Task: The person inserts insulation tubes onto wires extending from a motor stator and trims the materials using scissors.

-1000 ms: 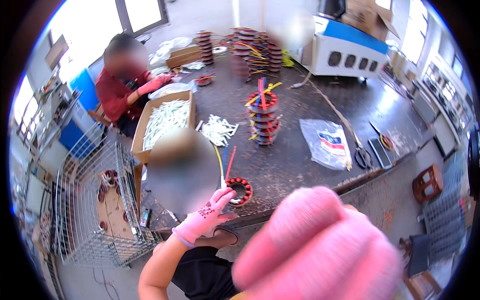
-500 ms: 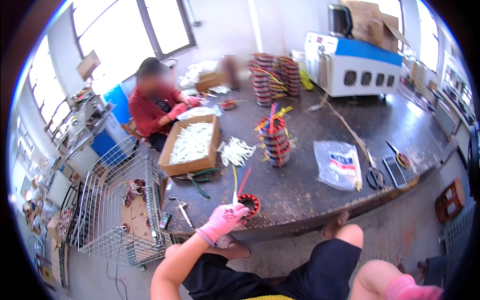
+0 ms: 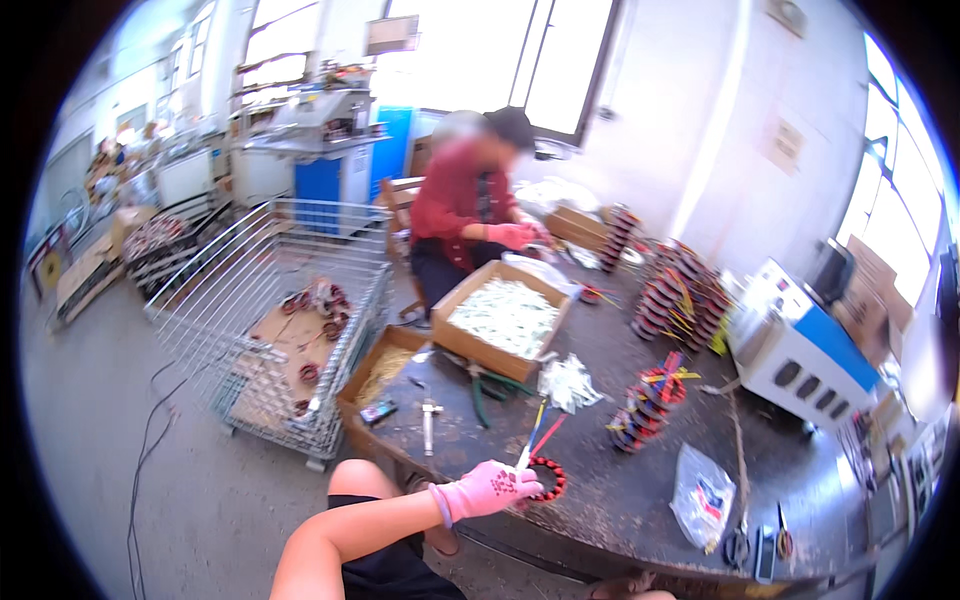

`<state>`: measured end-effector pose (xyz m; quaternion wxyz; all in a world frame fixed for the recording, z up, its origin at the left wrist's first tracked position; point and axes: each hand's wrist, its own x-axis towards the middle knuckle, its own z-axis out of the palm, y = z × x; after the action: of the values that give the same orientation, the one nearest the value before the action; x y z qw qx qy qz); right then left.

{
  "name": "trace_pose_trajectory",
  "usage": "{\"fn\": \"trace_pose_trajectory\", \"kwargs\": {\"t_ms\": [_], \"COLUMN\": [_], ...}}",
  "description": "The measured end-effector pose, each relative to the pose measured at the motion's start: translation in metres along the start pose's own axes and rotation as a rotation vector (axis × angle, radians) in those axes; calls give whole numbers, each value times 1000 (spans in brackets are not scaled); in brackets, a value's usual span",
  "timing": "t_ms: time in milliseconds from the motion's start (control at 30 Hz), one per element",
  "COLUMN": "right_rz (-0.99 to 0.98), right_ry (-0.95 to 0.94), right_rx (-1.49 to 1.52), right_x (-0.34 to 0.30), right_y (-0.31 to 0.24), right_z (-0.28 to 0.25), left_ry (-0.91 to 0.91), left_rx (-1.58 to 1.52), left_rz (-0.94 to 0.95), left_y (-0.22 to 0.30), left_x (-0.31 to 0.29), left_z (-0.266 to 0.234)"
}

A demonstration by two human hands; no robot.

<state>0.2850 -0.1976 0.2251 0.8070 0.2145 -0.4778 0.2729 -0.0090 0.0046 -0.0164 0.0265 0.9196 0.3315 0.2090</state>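
My left hand (image 3: 492, 489), in a pink glove, grips a small ring-shaped motor stator (image 3: 556, 482) at the near edge of the table. Red insulation lines the ring, and its dark centre faces up. From beside my fingers rise a red lead (image 3: 548, 434) and a yellow-and-blue lead (image 3: 538, 415) with a white sleeve (image 3: 523, 458) at its base. The fingertips are partly hidden against the ring. My right hand is out of the picture. Beyond the stator lies a loose pile of white sleeves (image 3: 568, 384).
A cardboard box (image 3: 457, 337) of white pieces stands farther back, before a co-worker in red (image 3: 450, 200). Stacked stators (image 3: 645, 410), a plastic bag (image 3: 700, 497), scissors (image 3: 737, 548) and a phone (image 3: 766, 556) lie to the right. A wire cage (image 3: 270, 330) stands left.
The view has swung left and tilted, so the table appears farther right. My left hand stays at the stator. My right hand, earlier at the lower right, has left the picture.
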Motion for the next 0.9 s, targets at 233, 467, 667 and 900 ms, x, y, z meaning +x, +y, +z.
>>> {"fn": "trace_pose_trajectory", "kwargs": {"t_ms": [233,467,667,900], "right_rz": [1080,1068,1104,1171], "right_ry": [179,-793,-803,-806], "right_rx": [-946,-1259,-1292,-1327], "right_x": [-158,-235,-239,-238], "right_y": [125,225,227,221], "right_z": [-138,-162,-168,-172], "left_ry": [521,669,406,270], "left_rx": [209,343,448,73], "left_rz": [-312,-1035,-1535,-1412], "left_y": [-51,-244,-366,-348], "left_x": [-49,-144,-243,-166], "left_z": [-122,-68,-41,-17]}}
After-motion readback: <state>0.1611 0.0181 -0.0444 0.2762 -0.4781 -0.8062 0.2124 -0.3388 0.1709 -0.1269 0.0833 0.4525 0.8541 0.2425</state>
